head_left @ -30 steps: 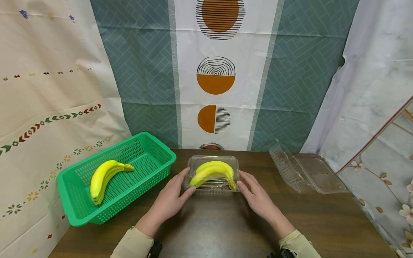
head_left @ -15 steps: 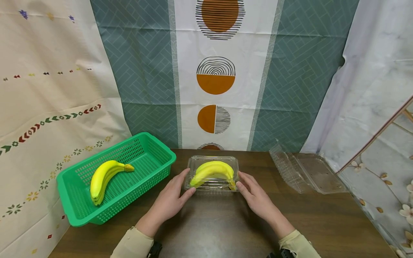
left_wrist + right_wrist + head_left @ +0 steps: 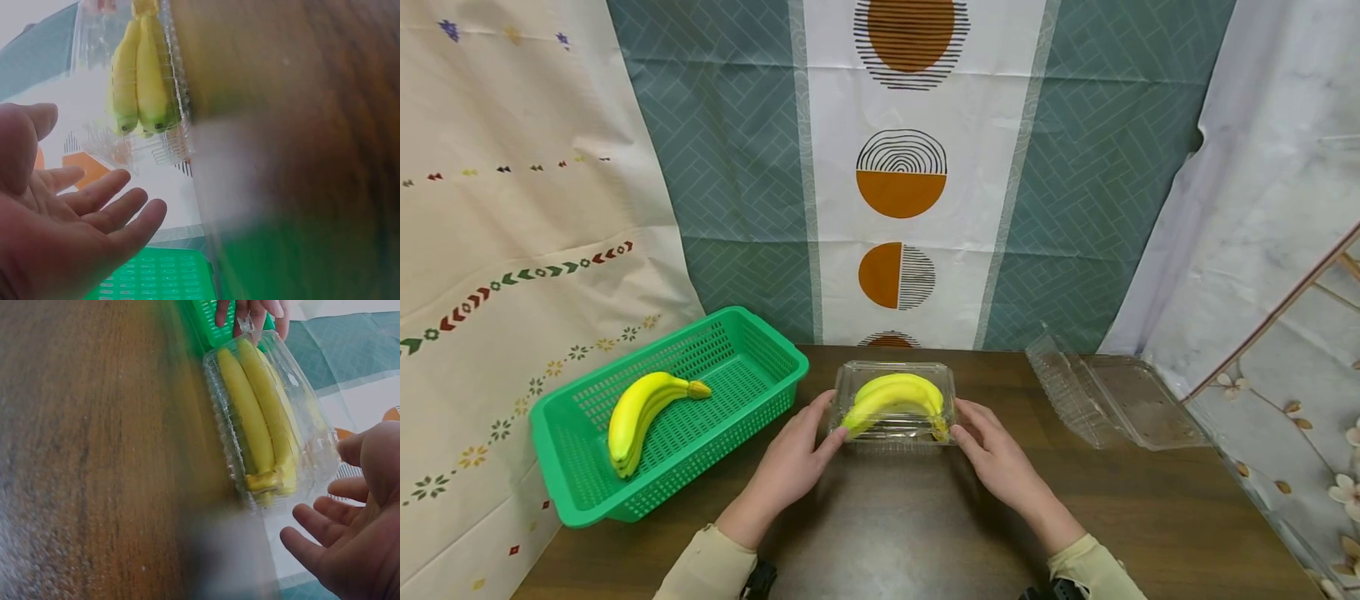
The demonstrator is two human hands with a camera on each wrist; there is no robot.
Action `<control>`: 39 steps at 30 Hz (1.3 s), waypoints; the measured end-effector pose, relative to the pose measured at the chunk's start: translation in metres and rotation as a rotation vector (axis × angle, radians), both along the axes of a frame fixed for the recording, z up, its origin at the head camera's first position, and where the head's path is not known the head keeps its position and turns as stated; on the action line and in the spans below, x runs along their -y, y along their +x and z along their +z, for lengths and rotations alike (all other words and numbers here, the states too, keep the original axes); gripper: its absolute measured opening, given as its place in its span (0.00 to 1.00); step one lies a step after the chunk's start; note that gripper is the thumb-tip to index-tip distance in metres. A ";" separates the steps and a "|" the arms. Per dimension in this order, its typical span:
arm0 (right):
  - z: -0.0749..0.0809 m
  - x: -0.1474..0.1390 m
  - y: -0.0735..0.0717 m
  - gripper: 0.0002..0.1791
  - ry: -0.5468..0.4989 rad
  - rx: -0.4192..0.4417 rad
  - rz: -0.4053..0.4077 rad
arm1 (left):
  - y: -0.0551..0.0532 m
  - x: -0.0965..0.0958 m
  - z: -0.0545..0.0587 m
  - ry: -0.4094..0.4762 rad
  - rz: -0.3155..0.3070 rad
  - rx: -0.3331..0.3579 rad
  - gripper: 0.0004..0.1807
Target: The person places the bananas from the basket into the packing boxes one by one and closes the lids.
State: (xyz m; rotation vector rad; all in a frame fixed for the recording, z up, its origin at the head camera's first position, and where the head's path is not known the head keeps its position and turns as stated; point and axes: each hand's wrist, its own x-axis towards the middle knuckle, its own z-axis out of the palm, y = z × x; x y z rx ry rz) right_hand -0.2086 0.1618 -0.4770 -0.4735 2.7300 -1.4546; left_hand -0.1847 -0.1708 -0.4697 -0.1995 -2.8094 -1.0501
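Observation:
A clear plastic clamshell box [image 3: 895, 367] sits on the table in the middle of the head view, its lid down. Inside lies a bunch of yellow bananas [image 3: 898, 400], seen through the plastic. My left hand [image 3: 790, 458] is at the box's left end; in the left wrist view its fingers [image 3: 134, 219] are spread and a gap separates them from the box. At the right end is my right hand [image 3: 1000, 462], fingers fairly straight. Its thumb [image 3: 353, 449] is at the box's edge in the right wrist view; whether it touches, I cannot tell.
To the left stands a green plastic basket [image 3: 760, 425] with another bunch of bananas [image 3: 643, 417] in it. A second clear clamshell box [image 3: 1142, 400] lies unfolded at the right on the brown table [image 3: 902, 533]. Patterned cloths hang behind and at both sides.
My left hand has drawn slightly left, its thumb coming off the front corner of the box. The box and my right hand have hardly moved.

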 end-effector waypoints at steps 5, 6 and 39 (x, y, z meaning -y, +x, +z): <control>0.001 0.000 -0.001 0.30 0.016 0.009 -0.024 | -0.004 -0.001 0.001 0.001 0.033 0.018 0.36; 0.001 0.000 -0.001 0.30 0.022 0.009 -0.029 | -0.004 -0.001 0.000 0.001 0.039 0.023 0.36; 0.005 0.013 -0.002 0.31 0.024 0.118 -0.157 | -0.009 -0.002 -0.003 0.013 0.106 0.062 0.14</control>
